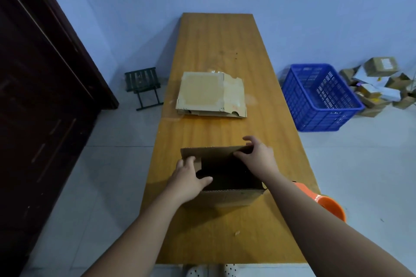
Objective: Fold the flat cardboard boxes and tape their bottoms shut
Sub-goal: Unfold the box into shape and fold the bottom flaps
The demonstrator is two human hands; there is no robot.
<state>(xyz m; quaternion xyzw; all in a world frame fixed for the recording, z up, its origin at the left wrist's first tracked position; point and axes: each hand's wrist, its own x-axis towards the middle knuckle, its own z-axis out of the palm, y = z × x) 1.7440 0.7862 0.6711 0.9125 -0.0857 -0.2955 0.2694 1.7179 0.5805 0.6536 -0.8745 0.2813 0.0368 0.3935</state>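
One open box (231, 198), one flat-box stack (202, 93), one crate (299, 103), one stool (140, 78).

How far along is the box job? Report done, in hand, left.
Done: one box stands opened up. In hand: left hand and right hand grip its top edges. Left: no tape shows on it, and the flat stack waits beyond it.

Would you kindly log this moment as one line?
box: open | left hand: grips left side | right hand: pinches far edge | flat boxes: stacked beyond
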